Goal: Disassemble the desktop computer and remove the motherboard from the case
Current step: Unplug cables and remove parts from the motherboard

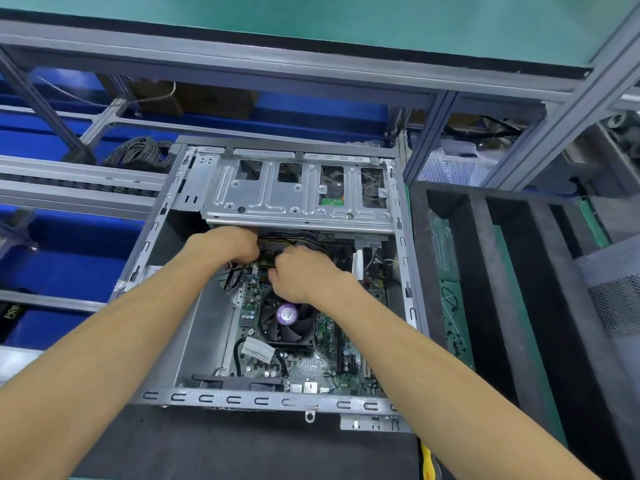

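Observation:
An open grey desktop case (263,400) lies on its side on the bench. Inside it sits the green motherboard (318,368) with a black CPU fan (287,322) bearing a purple sticker. A metal drive cage (298,188) spans the far end. Both hands reach in just under the cage. My left hand (225,245) curls round a bundle of yellow and black power cables (277,242). My right hand (304,271) is curled over the connector area at the board's far edge; its fingertips are hidden.
A black foam tray (485,271) with slots holding green circuit boards stands to the right. A mesh side panel (613,303) lies at the far right. Aluminium frame rails, blue bins and a coil of grey cable (142,154) sit behind. A yellow tool handle (427,462) pokes in below.

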`<move>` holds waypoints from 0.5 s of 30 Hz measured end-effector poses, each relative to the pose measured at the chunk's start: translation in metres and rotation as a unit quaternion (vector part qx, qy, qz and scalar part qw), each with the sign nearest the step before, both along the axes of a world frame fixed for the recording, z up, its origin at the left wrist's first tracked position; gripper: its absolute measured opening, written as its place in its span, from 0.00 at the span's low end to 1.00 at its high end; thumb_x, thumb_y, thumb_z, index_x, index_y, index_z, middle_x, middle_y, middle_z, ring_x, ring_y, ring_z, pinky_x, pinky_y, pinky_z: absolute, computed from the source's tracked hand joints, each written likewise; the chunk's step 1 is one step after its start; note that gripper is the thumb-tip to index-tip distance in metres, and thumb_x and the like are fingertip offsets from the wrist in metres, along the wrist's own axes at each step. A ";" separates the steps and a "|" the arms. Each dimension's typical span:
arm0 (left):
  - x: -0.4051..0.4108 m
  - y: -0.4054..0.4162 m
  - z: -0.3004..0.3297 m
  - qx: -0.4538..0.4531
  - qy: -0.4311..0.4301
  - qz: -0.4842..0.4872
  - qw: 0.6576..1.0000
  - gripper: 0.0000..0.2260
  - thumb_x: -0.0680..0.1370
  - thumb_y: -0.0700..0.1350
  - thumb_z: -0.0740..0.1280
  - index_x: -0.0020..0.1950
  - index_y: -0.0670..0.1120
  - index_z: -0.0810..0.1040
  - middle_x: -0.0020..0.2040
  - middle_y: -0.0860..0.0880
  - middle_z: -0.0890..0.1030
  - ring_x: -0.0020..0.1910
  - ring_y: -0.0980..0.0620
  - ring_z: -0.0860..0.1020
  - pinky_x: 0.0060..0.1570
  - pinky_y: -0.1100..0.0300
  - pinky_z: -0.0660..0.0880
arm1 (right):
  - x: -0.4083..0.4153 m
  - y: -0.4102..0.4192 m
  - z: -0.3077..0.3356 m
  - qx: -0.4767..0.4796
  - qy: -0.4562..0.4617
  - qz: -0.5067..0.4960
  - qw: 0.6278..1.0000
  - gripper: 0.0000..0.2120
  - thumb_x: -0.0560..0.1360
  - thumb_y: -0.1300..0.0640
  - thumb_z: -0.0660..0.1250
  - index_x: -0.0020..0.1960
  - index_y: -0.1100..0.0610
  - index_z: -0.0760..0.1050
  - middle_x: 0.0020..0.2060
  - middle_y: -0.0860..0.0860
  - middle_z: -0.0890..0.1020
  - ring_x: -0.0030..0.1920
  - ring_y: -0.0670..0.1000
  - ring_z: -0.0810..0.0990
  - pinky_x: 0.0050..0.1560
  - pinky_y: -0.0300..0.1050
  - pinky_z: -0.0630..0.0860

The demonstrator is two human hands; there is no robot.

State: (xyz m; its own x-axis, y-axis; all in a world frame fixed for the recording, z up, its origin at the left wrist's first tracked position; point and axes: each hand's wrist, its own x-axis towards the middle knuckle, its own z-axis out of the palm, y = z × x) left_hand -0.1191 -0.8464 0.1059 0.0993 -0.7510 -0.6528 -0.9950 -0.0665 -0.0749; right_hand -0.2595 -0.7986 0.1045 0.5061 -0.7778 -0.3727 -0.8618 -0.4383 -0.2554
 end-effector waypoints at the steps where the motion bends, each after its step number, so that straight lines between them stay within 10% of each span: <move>1: 0.000 -0.001 -0.001 0.005 0.002 0.003 1.000 0.08 0.81 0.39 0.53 0.50 0.43 0.72 0.41 0.46 0.75 0.37 0.48 0.77 0.48 0.55 0.78 | 0.000 0.000 -0.001 0.000 -0.002 0.001 1.000 0.20 0.83 0.51 0.54 0.63 0.63 0.76 0.63 0.59 0.75 0.65 0.61 0.72 0.59 0.54 0.72; 15: 0.009 -0.004 -0.007 0.057 0.152 0.082 0.983 0.13 0.82 0.37 0.54 0.39 0.43 0.72 0.36 0.46 0.75 0.32 0.51 0.71 0.30 0.62 0.68 | -0.004 -0.010 0.007 0.067 -0.026 -0.020 0.997 0.11 0.82 0.55 0.56 0.43 0.58 0.69 0.46 0.55 0.73 0.48 0.57 0.73 0.45 0.46 0.71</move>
